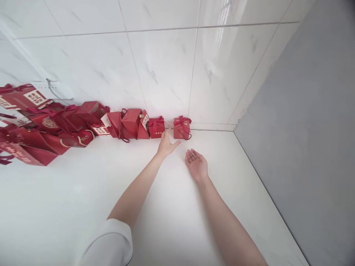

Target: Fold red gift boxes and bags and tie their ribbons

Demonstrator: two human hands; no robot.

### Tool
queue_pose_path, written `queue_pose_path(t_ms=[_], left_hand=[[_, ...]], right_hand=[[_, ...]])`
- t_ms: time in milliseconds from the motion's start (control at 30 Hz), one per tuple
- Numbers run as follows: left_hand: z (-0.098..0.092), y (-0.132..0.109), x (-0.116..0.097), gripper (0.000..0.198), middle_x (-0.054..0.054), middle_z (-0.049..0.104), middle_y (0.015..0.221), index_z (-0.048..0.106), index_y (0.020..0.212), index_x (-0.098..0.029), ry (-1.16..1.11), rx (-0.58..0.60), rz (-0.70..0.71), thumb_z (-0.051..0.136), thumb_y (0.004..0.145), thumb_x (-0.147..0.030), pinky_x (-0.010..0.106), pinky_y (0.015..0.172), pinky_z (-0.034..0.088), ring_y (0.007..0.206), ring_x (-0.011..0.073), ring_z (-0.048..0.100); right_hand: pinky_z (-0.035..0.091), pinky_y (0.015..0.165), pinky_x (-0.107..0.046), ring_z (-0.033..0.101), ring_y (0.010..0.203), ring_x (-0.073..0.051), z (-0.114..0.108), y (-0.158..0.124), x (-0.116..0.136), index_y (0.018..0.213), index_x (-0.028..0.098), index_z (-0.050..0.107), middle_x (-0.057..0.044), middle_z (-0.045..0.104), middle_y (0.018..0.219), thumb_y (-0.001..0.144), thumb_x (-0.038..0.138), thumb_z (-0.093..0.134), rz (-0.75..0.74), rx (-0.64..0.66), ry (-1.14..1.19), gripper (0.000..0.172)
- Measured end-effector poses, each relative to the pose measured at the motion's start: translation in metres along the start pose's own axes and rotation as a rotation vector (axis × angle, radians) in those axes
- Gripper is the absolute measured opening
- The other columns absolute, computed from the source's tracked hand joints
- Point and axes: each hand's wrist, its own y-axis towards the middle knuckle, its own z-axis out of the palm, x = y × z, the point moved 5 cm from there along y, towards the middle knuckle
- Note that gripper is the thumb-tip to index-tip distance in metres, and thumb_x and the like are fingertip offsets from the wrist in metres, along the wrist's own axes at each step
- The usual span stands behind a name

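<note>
White table [83, 199] meets a tiled wall [166, 66] at the far edge; a grey panel [305, 129] bounds it on the right. Near and middle surface bare, wide room around both forearms. Red gift boxes run along the wall from a heap [36, 125] at far left to a lone end box [182, 128] with ribbon bow, a small gap from its neighbour box [156, 127]. Open strip between end box and right corner. Left hand [167, 144]: grip open, fingers spread, tips in the gap between these two boxes, holding nothing. Right hand [196, 164]: palm up, open, empty, just short of the end box, not touching.
</note>
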Motion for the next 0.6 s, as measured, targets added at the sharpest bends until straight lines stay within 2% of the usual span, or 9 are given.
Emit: queue_pose_path(t_ms=[100, 200, 333, 467, 600], left_hand=[[0.025, 0.023, -0.015, 0.096, 0.021, 0.029, 0.157, 0.033, 0.151, -0.016, 0.035, -0.167, 0.090, 0.079, 0.074, -0.049, 0.048, 0.120, 0.033, 0.150, 0.0335, 0.028], [0.042, 0.042, -0.029, 0.098, 0.019, 0.023, 0.162, 0.034, 0.150, -0.020, 0.133, -0.269, 0.175, 0.082, 0.071, -0.052, 0.052, 0.120, 0.030, 0.150, 0.0368, 0.025], [0.058, 0.057, -0.029, 0.108, 0.021, 0.016, 0.164, 0.024, 0.155, -0.020, 0.221, -0.378, 0.131, 0.083, 0.068, -0.047, 0.060, 0.119, 0.025, 0.150, 0.0425, 0.023], [0.062, 0.055, -0.015, 0.107, 0.024, 0.026, 0.156, 0.020, 0.157, -0.017, 0.211, -0.452, 0.052, 0.079, 0.069, -0.032, 0.060, 0.114, 0.032, 0.142, 0.0447, 0.034], [0.049, 0.037, 0.001, 0.117, 0.023, 0.033, 0.146, 0.015, 0.158, -0.015, 0.102, -0.384, 0.146, 0.082, 0.064, -0.030, 0.055, 0.115, 0.034, 0.140, 0.0406, 0.037]], right_hand=[[0.061, 0.072, -0.027, 0.073, 0.085, -0.016, 0.003, 0.001, -0.002, 0.090, 0.021, 0.070, -0.005, 0.076, 0.094, 0.085, 0.023, 0.058, 0.017, 0.007, 0.000, 0.014], [0.061, 0.071, -0.027, 0.072, 0.085, -0.016, 0.005, 0.002, -0.003, 0.089, 0.021, 0.071, -0.005, 0.076, 0.095, 0.085, 0.023, 0.058, 0.024, 0.011, 0.013, 0.014], [0.061, 0.073, -0.028, 0.072, 0.087, -0.016, 0.004, 0.004, -0.004, 0.090, 0.020, 0.071, -0.006, 0.075, 0.097, 0.084, 0.024, 0.060, 0.038, 0.010, 0.027, 0.014], [0.060, 0.078, -0.033, 0.071, 0.091, -0.019, 0.004, 0.006, -0.003, 0.091, 0.021, 0.070, -0.008, 0.074, 0.103, 0.081, 0.028, 0.061, 0.017, 0.024, -0.043, 0.015], [0.057, 0.075, -0.036, 0.070, 0.087, -0.021, 0.000, 0.007, 0.008, 0.090, 0.022, 0.067, -0.009, 0.073, 0.099, 0.079, 0.036, 0.061, -0.205, -0.032, -0.201, 0.019]])
